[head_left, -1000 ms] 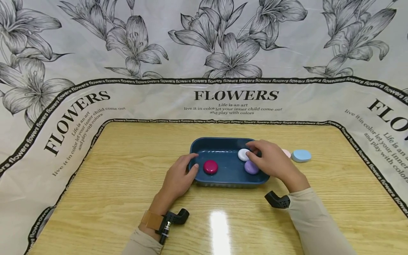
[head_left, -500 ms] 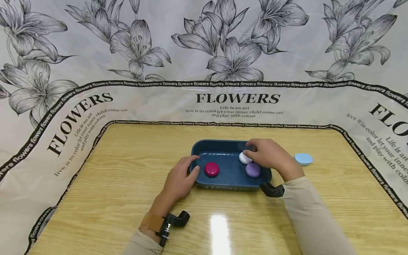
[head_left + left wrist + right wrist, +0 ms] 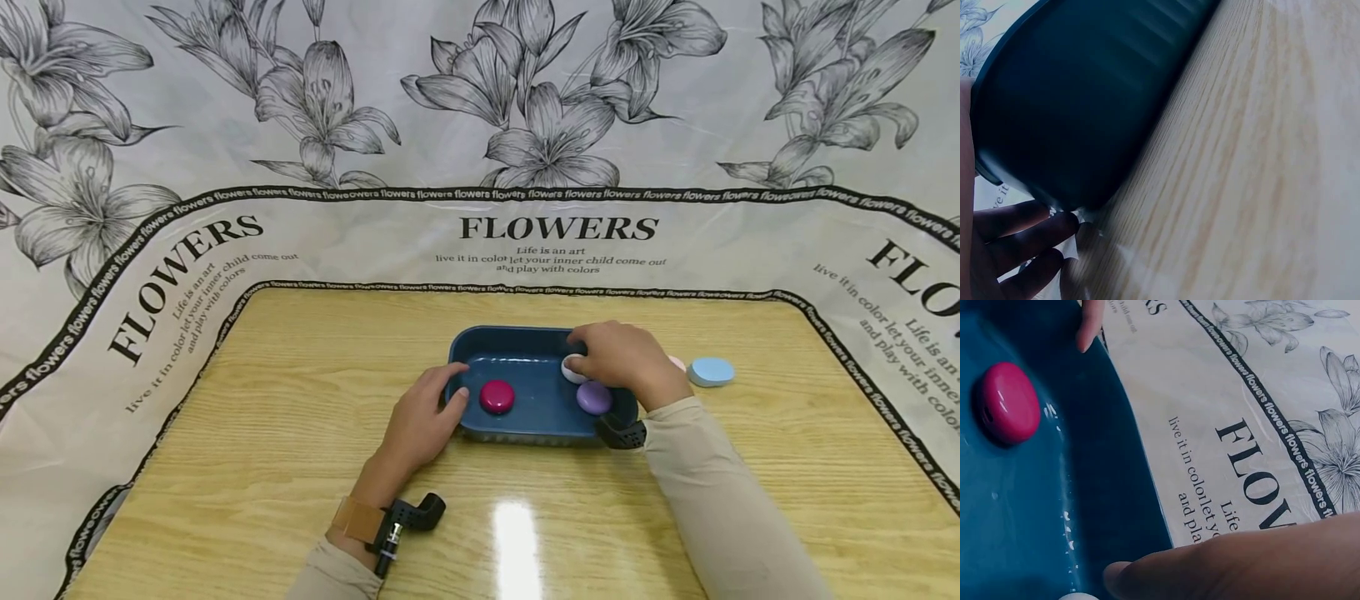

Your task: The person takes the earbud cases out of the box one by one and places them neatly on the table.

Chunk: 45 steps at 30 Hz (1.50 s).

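A dark blue rectangular tub [image 3: 540,421] stands on the table. My left hand [image 3: 423,417] holds its left end, thumb and index finger over the rim; the left wrist view shows other fingers [image 3: 1029,240] against the outside wall. Over the tub's right end, my right hand [image 3: 622,358] reaches in, its thumb overlapping a white round piece [image 3: 570,370] and its index finger by the far wall. In the right wrist view that finger [image 3: 1147,575] is apart from the white piece. A purple round piece [image 3: 594,397] lies beside it. A glossy magenta disc [image 3: 497,397] sits at the left.
To the right of the tub, a light blue oblong piece [image 3: 711,372] lies on the wooden table [image 3: 300,400]. A pink piece [image 3: 677,362] beside it is mostly hidden by my right hand. A flower-printed cloth [image 3: 360,242] rises behind the table.
My right hand has shifted left over the tub, its thumb now covering more of the white piece. The left hand, tub and round pieces have hardly moved.
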Available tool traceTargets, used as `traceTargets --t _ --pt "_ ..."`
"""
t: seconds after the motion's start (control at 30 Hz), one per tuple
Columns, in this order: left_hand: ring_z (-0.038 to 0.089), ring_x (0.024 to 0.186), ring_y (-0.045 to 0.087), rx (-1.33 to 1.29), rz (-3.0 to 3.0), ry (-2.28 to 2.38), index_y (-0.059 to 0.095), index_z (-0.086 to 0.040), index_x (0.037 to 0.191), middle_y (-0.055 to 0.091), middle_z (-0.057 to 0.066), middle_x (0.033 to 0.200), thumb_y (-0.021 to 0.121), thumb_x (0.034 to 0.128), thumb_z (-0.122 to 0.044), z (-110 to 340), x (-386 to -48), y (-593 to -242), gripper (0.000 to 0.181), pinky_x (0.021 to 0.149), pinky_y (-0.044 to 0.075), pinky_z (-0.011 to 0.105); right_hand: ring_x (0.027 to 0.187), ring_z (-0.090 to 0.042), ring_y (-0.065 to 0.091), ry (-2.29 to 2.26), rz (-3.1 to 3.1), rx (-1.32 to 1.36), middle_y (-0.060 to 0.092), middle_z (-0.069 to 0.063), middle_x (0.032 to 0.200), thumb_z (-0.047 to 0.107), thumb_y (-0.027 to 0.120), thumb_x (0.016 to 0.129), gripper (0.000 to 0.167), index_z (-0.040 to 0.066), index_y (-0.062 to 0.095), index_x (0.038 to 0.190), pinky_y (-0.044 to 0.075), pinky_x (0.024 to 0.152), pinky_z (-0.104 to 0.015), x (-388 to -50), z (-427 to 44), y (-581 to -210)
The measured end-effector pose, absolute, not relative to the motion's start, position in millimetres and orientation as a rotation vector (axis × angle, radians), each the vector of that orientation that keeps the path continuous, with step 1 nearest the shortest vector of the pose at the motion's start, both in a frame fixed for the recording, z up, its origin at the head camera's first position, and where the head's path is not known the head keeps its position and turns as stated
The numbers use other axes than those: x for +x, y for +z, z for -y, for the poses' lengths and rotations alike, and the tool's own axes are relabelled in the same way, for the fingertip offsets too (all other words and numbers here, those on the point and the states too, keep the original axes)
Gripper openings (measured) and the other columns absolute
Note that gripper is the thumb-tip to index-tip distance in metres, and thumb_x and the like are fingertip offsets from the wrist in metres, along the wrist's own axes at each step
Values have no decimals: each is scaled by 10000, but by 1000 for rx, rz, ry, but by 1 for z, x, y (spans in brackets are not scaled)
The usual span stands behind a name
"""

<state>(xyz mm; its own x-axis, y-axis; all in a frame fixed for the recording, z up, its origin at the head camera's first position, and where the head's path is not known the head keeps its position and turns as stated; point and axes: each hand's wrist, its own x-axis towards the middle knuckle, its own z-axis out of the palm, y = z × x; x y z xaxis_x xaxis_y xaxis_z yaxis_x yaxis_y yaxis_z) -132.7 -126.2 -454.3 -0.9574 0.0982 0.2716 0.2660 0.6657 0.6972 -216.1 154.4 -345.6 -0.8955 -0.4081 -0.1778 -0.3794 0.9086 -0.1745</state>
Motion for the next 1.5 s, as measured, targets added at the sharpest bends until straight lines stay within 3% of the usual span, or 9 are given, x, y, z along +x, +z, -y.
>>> traceTargets --t 0.23,0.53,0.77,1.0,1.13,1.27,1.5 --pt "172 1274 541 -296 2672 -1167 608 -233 1367 592 -19 1354 541 1008 -368 126 -132 -453 389 1034 452 452 1109 -348 629 -137 -2817 -590 666 -152 1256 326 689 909 419 96 704 1258 491 888 -585 -224 -149 -347" --pt "162 1269 542 -292 2672 -1166 613 -247 1355 596 -22 1346 546 1011 -354 126 -133 -454 367 1035 452 440 738 -224 582 -64 -2772 -579 678 -52 917 341 729 885 242 117 742 974 494 684 -449 -226 -139 -349" --pt "168 1281 535 -295 2681 -1177 611 -225 1366 589 -16 1359 544 1013 -355 126 -132 -454 382 1041 447 446 685 -222 560 -141 -2770 -579 647 -45 828 258 737 888 156 109 714 850 455 619 -388 -224 -138 -354" --pt "165 1284 532 -283 2682 -1172 609 -248 1360 588 -20 1362 537 1015 -363 126 -132 -453 371 1046 442 443 648 -219 551 -137 -2797 -644 609 -27 744 220 755 849 189 139 650 715 438 583 -370 -225 -137 -361" --pt "167 1279 535 -276 2682 -1170 608 -240 1363 588 -20 1359 545 1014 -354 127 -131 -453 372 1043 445 445 670 -225 556 -122 -2799 -672 610 -29 760 207 751 845 156 142 652 744 453 606 -383 -224 -134 -363" --pt "174 1280 536 -282 2677 -1171 610 -227 1365 591 -16 1359 560 1010 -338 127 -131 -454 375 1043 445 452 721 -236 574 -122 -2799 -661 639 -45 837 204 754 839 106 117 698 865 481 659 -417 -224 -133 -364" --pt "180 1284 535 -301 2658 -1173 608 -224 1366 588 -13 1365 546 1008 -368 127 -132 -454 391 1041 445 461 866 -254 615 -88 -2784 -667 689 -98 1032 200 778 835 321 95 728 1134 514 765 -461 -223 -132 -363"
